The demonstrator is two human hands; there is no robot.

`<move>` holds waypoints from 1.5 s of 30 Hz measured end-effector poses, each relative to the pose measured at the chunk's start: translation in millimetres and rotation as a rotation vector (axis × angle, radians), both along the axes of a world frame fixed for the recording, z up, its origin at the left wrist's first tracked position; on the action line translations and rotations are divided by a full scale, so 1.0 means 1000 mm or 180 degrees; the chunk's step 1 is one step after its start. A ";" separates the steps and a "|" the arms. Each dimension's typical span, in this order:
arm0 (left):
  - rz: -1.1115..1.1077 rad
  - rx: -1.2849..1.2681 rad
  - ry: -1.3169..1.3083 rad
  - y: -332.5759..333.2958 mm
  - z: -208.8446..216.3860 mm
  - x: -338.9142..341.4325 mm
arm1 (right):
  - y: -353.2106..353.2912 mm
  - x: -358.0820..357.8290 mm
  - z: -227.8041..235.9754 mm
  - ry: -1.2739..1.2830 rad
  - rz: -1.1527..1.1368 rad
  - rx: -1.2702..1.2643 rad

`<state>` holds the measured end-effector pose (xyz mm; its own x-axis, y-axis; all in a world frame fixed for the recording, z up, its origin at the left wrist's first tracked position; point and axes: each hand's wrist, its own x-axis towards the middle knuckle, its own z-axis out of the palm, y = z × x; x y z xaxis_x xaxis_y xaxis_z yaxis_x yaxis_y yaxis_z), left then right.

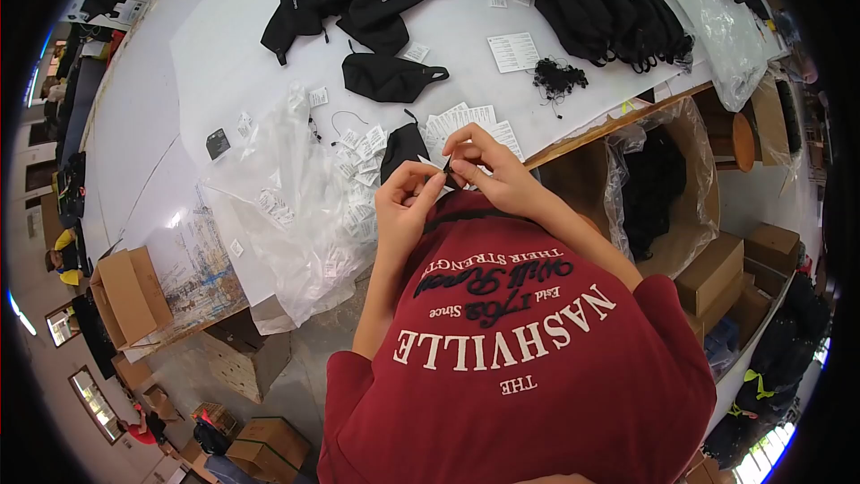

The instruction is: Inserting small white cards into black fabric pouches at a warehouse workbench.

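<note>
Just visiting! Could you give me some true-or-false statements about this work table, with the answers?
1. The left hand and right hand meet at a small black piece. True.
2. Both hands wear gloves. False: they are bare.
3. White labels lie loose on the table. True.
4. The shirt is bright green. False: the shirt is dark red with lettering.
5. Black cloth items lie beyond the hands. True.
6. No plastic lies near the hands. False: crumpled clear plastic lies to their left.

fabric pieces (387,78) — black; labels (365,149) — white with dark print; maroon shirt (537,426), white and black lettering.
</note>
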<state>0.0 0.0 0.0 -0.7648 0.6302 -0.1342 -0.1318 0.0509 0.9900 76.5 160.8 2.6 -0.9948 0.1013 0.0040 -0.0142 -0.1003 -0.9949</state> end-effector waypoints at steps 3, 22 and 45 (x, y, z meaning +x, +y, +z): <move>-0.0055 0.0004 0.0035 0.001 0.000 -0.001 | 0.001 0.000 0.003 -0.0053 0.0043 0.0037; -0.1410 -0.0190 0.0583 0.019 -0.051 -0.071 | 0.028 -0.011 0.017 -0.0009 0.0224 -0.0891; -0.1246 -0.1201 0.1704 -0.002 -0.089 -0.086 | 0.057 0.013 0.013 -0.0138 -0.0266 -0.1009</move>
